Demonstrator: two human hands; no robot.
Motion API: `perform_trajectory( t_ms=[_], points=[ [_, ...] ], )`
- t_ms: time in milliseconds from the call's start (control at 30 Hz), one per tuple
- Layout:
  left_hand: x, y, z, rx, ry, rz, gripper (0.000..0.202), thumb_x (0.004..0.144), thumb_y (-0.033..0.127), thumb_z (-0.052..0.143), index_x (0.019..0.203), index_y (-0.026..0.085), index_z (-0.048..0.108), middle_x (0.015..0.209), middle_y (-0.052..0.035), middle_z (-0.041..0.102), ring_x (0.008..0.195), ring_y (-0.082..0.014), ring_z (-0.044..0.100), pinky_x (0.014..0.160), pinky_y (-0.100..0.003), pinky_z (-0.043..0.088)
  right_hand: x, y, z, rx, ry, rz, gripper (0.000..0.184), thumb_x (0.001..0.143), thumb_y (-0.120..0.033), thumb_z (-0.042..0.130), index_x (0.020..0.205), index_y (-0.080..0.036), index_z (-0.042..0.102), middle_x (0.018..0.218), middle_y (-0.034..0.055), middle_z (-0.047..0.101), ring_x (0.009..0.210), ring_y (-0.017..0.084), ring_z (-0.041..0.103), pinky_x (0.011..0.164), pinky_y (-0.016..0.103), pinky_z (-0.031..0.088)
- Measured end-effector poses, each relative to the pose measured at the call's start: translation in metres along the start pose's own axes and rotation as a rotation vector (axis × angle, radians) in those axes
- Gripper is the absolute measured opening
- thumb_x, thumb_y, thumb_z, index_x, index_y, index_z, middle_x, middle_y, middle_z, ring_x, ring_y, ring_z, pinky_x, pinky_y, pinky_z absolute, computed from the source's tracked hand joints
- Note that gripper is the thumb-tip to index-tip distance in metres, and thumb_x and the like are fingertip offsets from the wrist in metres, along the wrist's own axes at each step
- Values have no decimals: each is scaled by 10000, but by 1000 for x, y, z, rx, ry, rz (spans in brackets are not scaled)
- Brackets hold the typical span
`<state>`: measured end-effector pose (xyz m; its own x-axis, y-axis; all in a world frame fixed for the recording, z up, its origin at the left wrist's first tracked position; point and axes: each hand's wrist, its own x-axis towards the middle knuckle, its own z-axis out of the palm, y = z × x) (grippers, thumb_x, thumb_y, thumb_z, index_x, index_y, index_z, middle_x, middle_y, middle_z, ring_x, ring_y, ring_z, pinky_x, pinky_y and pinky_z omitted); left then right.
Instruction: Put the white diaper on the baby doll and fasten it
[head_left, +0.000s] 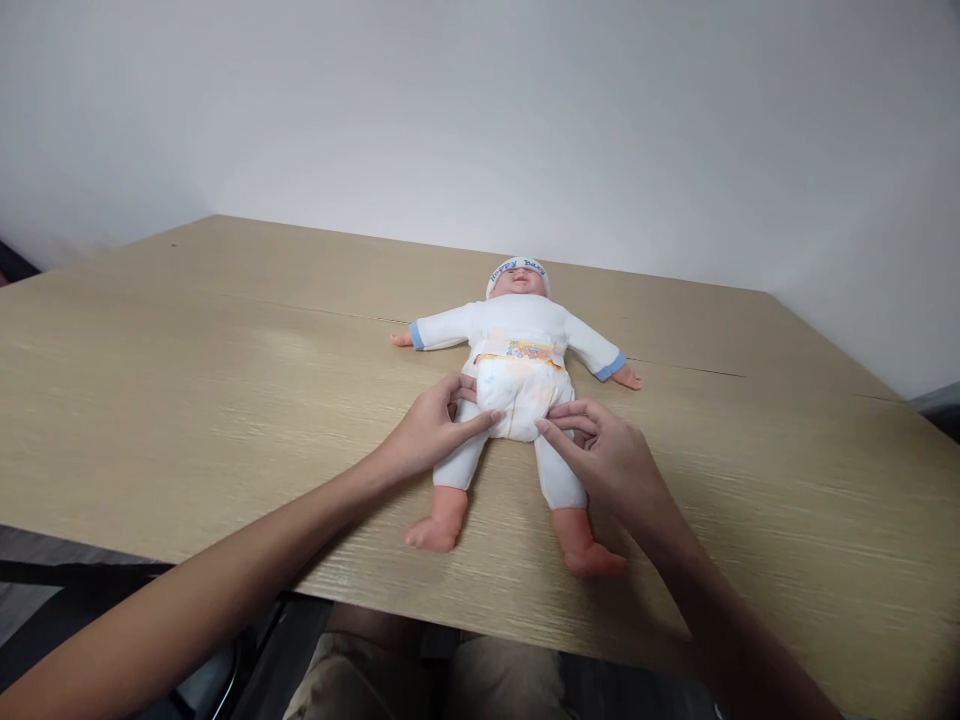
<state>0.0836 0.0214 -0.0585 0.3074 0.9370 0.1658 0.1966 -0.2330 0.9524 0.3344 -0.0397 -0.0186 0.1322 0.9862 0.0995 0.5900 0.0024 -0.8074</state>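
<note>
Diaper [517, 398] on doll [517, 318] on table [225, 420]; left hand [439, 425] left, right hand [609, 450] right; wall [480, 120] behind

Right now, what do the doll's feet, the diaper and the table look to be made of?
The doll's feet look like molded vinyl or plastic, smooth with rounded contours. The diaper seems to be soft, matte nonwoven material, judging by its puckers and printed waistband. The table could be wood or laminate: it shows grain-like streaks and a slight sheen.
</note>
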Motion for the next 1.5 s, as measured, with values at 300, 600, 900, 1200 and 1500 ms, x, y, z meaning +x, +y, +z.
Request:
perform_trajectory(
  t_ms=[300, 600, 900, 1200, 1500],
  points=[
    [7, 4, -14, 77, -166, -21, 372, 964, 579, 832, 936, 219, 746, 871, -35, 701, 743, -197, 576, 648, -341, 392, -4, 0, 8, -141, -40, -129, 315, 965, -545, 731, 1008, -255, 847, 901, 62, 818, 837, 272, 719, 724, 376, 507],
    [10, 1, -2, -460, -127, -234, 475, 872, 580, 932, 1095, 190, 777, 1071, -92, 791, 890, -220, 693, 722, -322, 503, -2, 11, 23, 169, 13, -10, 430, 926, -622, 774, 1054, -213, 805, 887, 37, 718, 768, 205, 574, 684, 335, 449],
    [15, -4, -5, -525, -105, -227, 427, 837, 533, 987, 1006, 178, 822, 988, -75, 812, 835, -181, 695, 731, -292, 515, 5, 18, 17, 105, 148, -91, 481, 874, -678, 811, 1005, -218, 859, 1036, 61, 636, 817, 194, 517, 771, 356, 459],
    [20, -2, -11, -385, -108, -164, 485, 897, 675, 887, 925, 192, 851, 824, -24, 737, 691, -141, 561, 620, -274, 414, 10, 22, 13, 23, 131, -191, 382, 942, -586, 786, 935, -212, 863, 773, -25, 484, 692, 161, 473, 717, 339, 419],
    [6, -4, -11, -11, 107, 108, 412, 977, 577, 813, 1125, 192, 820, 1117, -76, 830, 930, -218, 699, 853, -336, 547, 26, 35, 7, -105, 419, -519, 315, 1055, -477, 693, 868, -224, 714, 787, -5, 579, 707, 179, 520, 774, 341, 476]
  ],
)
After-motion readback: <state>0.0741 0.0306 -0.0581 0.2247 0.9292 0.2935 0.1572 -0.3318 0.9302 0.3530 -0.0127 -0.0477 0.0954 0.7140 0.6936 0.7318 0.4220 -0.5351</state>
